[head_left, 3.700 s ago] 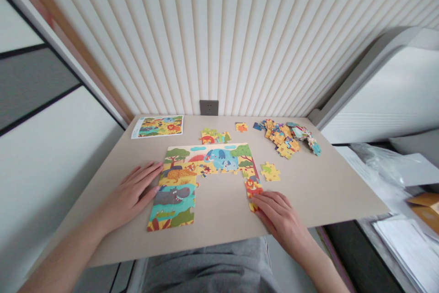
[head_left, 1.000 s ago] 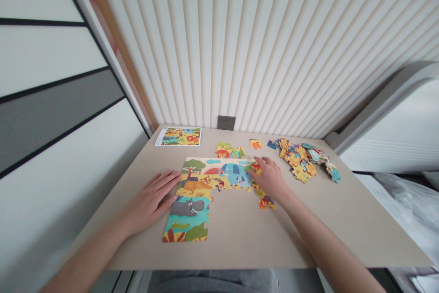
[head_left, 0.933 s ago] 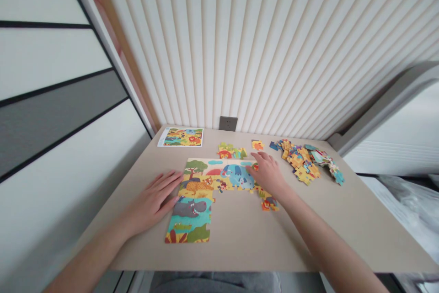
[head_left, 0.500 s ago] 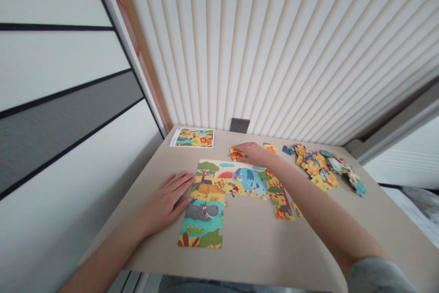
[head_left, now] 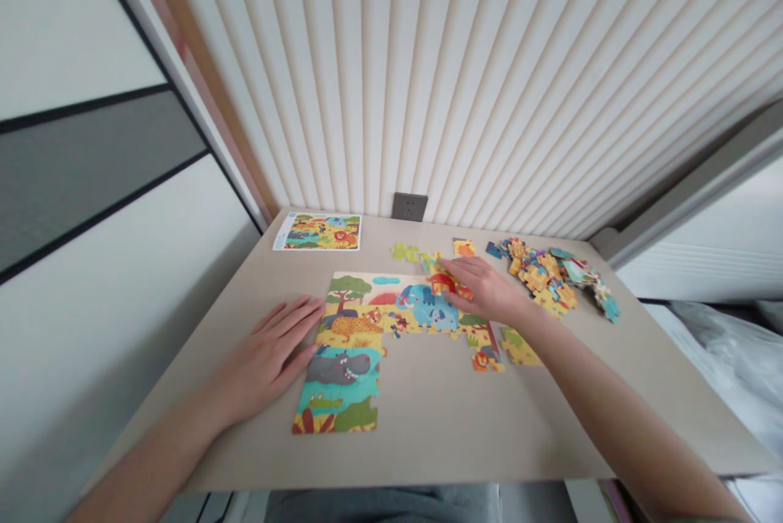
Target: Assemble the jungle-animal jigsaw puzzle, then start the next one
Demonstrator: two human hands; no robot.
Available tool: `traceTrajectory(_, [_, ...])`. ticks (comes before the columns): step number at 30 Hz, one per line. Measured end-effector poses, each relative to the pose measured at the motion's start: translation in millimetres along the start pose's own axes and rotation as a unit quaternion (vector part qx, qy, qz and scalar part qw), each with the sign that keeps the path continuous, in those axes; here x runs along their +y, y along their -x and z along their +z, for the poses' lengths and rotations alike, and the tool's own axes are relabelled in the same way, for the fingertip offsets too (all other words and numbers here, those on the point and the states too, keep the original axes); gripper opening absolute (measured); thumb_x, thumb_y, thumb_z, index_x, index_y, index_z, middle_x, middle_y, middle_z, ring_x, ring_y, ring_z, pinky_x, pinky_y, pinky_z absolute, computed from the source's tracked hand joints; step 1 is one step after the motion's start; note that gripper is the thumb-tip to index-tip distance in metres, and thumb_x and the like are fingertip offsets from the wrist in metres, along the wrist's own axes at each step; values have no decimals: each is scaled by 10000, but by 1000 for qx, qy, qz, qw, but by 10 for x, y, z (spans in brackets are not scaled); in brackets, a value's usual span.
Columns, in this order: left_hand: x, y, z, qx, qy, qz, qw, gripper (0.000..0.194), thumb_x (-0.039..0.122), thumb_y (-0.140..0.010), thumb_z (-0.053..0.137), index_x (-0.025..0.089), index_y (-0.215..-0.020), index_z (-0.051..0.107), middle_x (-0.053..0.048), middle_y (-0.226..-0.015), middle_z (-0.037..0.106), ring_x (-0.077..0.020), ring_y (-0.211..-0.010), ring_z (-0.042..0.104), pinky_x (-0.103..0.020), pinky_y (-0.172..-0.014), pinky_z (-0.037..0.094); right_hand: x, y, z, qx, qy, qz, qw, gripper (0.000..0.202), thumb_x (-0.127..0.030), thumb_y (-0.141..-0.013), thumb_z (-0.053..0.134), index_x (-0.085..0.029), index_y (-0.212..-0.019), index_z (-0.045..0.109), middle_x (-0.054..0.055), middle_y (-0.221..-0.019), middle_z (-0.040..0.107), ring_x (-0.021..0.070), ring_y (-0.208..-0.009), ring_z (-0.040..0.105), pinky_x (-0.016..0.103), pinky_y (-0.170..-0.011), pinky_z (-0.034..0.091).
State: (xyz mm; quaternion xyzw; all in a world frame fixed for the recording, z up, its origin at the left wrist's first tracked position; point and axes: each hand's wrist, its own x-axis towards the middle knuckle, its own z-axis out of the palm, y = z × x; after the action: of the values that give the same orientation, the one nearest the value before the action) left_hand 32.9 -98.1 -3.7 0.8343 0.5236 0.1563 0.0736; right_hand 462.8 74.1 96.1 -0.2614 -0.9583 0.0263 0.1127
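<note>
A partly joined jigsaw puzzle [head_left: 342, 368] lies on the table, showing a hippo, a cheetah, a tree and blue elephants. My left hand [head_left: 269, 360] rests flat with its fingers spread, fingertips at the puzzle's left edge. My right hand [head_left: 483, 286] is closed on a yellow-and-red puzzle section [head_left: 441, 283] over the puzzle's top edge, by the elephants. Its fingers hide part of that section and of the puzzle's upper right corner. A small lion piece [head_left: 482, 361] ends the puzzle's right-hand strip.
A picture card [head_left: 321, 232] lies at the table's back left. Green puzzle pieces [head_left: 404, 252] and an orange piece [head_left: 463, 247] lie behind the puzzle. Beside my right forearm is a yellow-green section [head_left: 519, 347]. A heap of loose pieces [head_left: 544, 274] stands at the back right.
My right hand has moved right and nearer with the yellow-and-red puzzle section, which now overlaps the puzzle's top edge. Green pieces behind it have come into sight. The view has shifted.
</note>
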Motion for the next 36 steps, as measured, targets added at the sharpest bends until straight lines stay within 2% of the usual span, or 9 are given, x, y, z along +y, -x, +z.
traceTrajectory(5, [-59,31,22,25,-3,14,1000,638,402,-1071,494,238,-1667,335,-74,-1701,401,-292,-1560,392,-510,-1299,322,-400,776,-91,4,-67,27,997,723,-387,-1019,663,-205,-1649,359,181,-1374,697,303,-1265,677,497,-1078,551])
traceTrajectory(9, [114,-49,-96,66,-41,45,996,569,350,-1055,529,242,-1607,443,-72,-1648,480,-297,-1518,448,-511,-1291,336,-703,1003,21,-22,-98,36,994,715,-354,-1024,650,-209,-1655,348,177,-1417,678,305,-1306,653,505,-1117,534])
traceTrajectory(12, [519,-172,-270,79,-55,91,991,519,316,-1045,552,226,-1555,515,-73,-1604,534,-288,-1492,476,-488,-1285,347,-804,1008,94,-6,-92,47,995,702,-360,-1030,648,-211,-1650,354,172,-1466,649,314,-1348,625,532,-1143,516])
traceTrajectory(16, [1331,-294,-413,68,-31,156,985,413,228,-1061,506,207,-1461,607,-53,-1439,677,-242,-1367,590,-435,-1225,411,-810,1038,75,31,-91,77,992,671,-422,-1011,687,-217,-1601,442,176,-1479,635,314,-1360,612,525,-1133,525])
traceTrajectory(20, [2060,-304,-242,33,-30,187,981,380,307,-1050,538,165,-1381,660,-76,-1361,724,-264,-1248,664,-438,-1117,491,-871,1165,0,70,-75,105,989,329,-324,-1035,656,-244,-1355,667,122,-1238,747,259,-1133,709,459,-988,586])
traceTrajectory(23, [2359,-316,12,36,-27,151,988,421,348,-1043,538,127,-1383,650,-116,-1410,699,-281,-1290,651,-434,-1116,500,-1018,1264,-19,83,-47,122,988,207,-242,-1042,624,-239,-1225,722,102,-1174,761,246,-1066,719,453,-944,587])
traceTrajectory(26, [2451,-388,217,59,-49,98,992,477,353,-1022,554,93,-1418,617,-166,-1500,628,-324,-1338,628,-471,-1106,520,-1203,1329,4,93,-28,149,984,262,-208,-1038,608,-238,-1279,706,110,-1246,752,265,-1132,713,473,-973,590])
traceTrajectory(30, [2409,-494,353,83,-64,27,994,573,331,-1009,561,69,-1517,521,-210,-1604,509,-372,-1451,531,-550,-1165,481,-1370,1361,67,99,-19,158,982,341,-200,-1032,597,-247,-1359,681,104,-1303,747,283,-1222,698,495,-1025,591])
traceTrajectory(36, [2349,-480,435,60,-36,26,997,608,352,-1039,517,111,-1593,444,-140,-1672,431,-325,-1512,466,-532,-1238,427,-1401,1372,142,75,-9,162,984,400,-208,-1035,593,-253,-1429,644,88,-1391,717,299,-1329,654,554,-1115,548])
